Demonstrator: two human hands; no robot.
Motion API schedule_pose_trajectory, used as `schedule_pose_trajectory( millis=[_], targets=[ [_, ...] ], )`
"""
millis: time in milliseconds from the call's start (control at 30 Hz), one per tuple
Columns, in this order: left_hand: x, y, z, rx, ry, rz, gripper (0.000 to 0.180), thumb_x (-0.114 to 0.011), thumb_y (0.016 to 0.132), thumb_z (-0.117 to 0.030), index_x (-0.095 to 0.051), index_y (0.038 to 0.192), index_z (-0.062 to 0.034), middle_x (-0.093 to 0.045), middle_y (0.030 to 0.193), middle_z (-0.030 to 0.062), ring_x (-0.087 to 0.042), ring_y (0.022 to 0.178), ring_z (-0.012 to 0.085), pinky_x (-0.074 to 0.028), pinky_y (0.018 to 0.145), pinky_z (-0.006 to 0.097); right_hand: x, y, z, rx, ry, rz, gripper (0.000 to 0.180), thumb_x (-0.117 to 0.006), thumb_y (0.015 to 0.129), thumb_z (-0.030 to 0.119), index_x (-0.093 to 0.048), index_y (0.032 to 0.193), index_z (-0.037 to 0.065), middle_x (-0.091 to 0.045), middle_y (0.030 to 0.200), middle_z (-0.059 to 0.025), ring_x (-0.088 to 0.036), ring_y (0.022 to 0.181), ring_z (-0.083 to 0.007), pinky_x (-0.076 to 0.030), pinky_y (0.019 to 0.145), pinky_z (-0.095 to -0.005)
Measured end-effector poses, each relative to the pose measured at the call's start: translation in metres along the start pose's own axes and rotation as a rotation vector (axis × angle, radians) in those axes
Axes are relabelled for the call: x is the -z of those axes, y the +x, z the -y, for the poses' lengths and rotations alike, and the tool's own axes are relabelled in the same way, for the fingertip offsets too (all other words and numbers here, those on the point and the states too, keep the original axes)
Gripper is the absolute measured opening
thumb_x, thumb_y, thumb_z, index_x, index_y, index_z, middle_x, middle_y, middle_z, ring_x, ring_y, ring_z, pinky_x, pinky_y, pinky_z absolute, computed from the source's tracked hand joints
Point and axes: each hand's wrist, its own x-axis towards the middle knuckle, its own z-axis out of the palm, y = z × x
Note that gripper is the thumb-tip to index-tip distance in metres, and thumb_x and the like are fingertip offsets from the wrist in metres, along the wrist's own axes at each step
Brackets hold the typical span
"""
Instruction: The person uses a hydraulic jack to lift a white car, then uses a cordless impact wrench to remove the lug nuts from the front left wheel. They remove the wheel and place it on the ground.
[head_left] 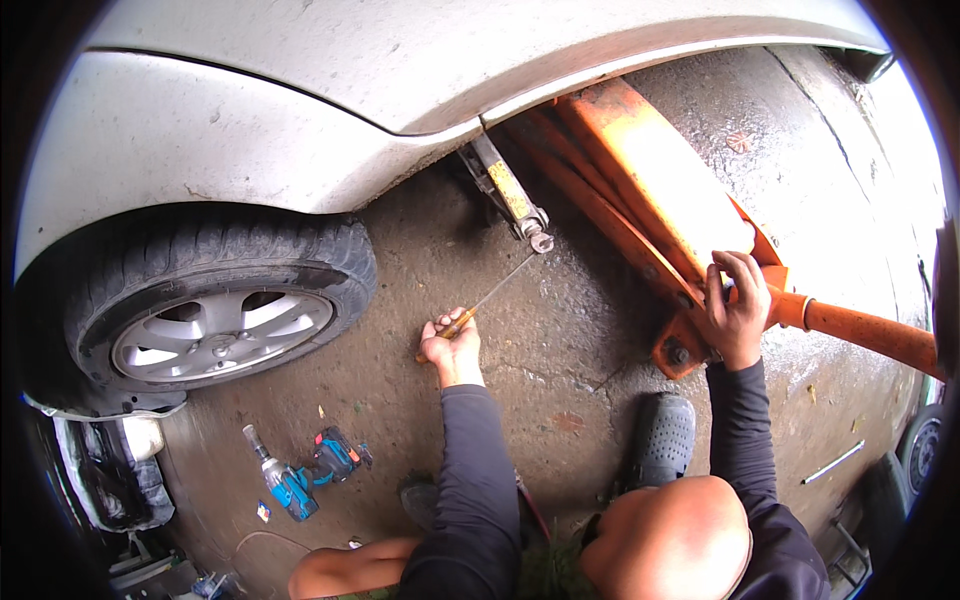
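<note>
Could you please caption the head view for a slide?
Beside a white car, left hand points a brown-handled metal rod at a grey metal jack; right hand is at an orange floor jack.

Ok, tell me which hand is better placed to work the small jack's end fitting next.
Left, probably: the left hand holds an amber-handled rod pointing at that end fitting; the right hand is at the orange jack.

We get strong light from the right, where the far edge burns to white and the wet concrete floor (pixel 590 360) throws back glare. Highlights bleach the orange floor jack (pixel 640 170). Beneath the white car (pixel 260 130) we see deep shadow. Fisheye distortion bends edges toward a black, blue-fringed rim.
</note>
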Motion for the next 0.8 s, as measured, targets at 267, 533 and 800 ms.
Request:
schedule_pose_trajectory(
  millis=[267,533,800],
  targets=[
    [0.008,-0.034,0.016,0.014,-0.021,0.069,0.042,-0.047,0.097,-0.029,-0.037,0.062,-0.0087,-0.043,0.057,0.0057,-0.045,0.06,0.0199,-0.044,0.07,0.038,0.031,0.003,-0.018,0.249,-0.201,0.131,0.019,-0.066,0.076,-0.003,-0.064,0.094,0.001,-0.064,0.087,-0.0129,-0.063,0.077,-0.0287,-0.05,0.068,-0.0383],
    [-0.046,-0.154,0.028,-0.364,0.427,0.556,0.042,-0.056,0.096,-0.033,-0.047,0.061,-0.011,-0.058,0.063,0.0077,-0.058,0.069,0.0231,-0.047,0.084,0.038,0.036,0.002,-0.026,0.266,-0.205,0.147,0.018,-0.074,0.07,0.004,-0.065,0.085,0.004,-0.061,0.07,-0.0058,-0.056,0.058,-0.0206,-0.041,0.055,-0.0332],
    [-0.128,-0.223,0.158,-0.89,1.447,1.575,0.047,-0.052,0.097,-0.047,-0.063,0.085,-0.0027,-0.069,0.101,0.0249,-0.068,0.095,0.0292,-0.052,0.085,0.042,0.037,0.002,-0.034,0.269,-0.056,0.136,0.018,-0.074,0.07,0.009,-0.067,0.083,0.001,-0.058,0.064,-0.0049,-0.05,0.051,-0.0178,-0.035,0.05,-0.0322]
  ],
)
